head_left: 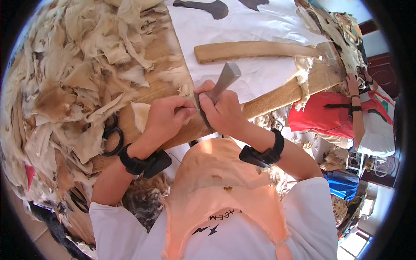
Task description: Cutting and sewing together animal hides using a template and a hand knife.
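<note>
My right hand (223,108) grips a metal knife (227,73), with its flared grey handle end upright and its dark blade pointing down at the edge of the wooden board (154,82). My left hand (171,115) is just left of the blade, its thumb and fingers pinched on something small and pale that I cannot make out. A pale scrap of hide (141,115) lies beside it. Black-handled scissors (112,141) lie farther left, partly under a heap of cream and tan fur hide pieces (65,99).
White paper (234,82) covers the back surface, bearing a long wooden piece (255,51) and dark flat shapes (201,8). At right a co-worker in a red apron (318,115) has a hand (352,82) at another pile of scraps (351,43). Blue material (342,184) sits below.
</note>
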`<state>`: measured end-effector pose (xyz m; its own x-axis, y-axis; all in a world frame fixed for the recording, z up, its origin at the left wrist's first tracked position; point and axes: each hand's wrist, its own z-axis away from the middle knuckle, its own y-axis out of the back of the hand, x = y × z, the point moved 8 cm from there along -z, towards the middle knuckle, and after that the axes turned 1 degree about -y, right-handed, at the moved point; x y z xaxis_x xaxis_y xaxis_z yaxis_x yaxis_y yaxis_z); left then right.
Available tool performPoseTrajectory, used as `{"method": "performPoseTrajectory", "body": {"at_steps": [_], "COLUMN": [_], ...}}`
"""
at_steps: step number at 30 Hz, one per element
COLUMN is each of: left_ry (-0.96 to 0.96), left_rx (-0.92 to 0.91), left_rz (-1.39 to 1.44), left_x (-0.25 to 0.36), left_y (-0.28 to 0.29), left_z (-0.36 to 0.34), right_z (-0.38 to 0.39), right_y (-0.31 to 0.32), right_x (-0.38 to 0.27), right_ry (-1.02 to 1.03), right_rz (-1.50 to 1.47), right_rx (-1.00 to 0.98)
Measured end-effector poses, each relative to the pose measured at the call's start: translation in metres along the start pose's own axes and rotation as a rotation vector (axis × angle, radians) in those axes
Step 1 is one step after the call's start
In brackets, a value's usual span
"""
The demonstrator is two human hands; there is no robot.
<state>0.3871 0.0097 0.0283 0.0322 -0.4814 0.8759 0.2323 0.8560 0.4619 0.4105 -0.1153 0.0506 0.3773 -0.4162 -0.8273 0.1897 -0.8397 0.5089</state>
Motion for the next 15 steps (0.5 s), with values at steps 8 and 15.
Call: {"method": "performPoseTrajectory", "body": {"at_steps": [8,15], "left_ry": [0.132,0.161], "left_rx": [-0.037,0.054], "left_rz": [0.481,0.595], "left_x": [-0.017,0.000], "left_y": [-0.001,0.041], "left_z": [-0.002,-0.009], "right_z": [-0.018,-0.032], "right_y": [-0.009,-0.005], "right_x": [0.003,0.006], "right_ry": [0.036,-0.002], "right_rz": [0.063,0.010], "right_rx": [0.028,0.049]}}
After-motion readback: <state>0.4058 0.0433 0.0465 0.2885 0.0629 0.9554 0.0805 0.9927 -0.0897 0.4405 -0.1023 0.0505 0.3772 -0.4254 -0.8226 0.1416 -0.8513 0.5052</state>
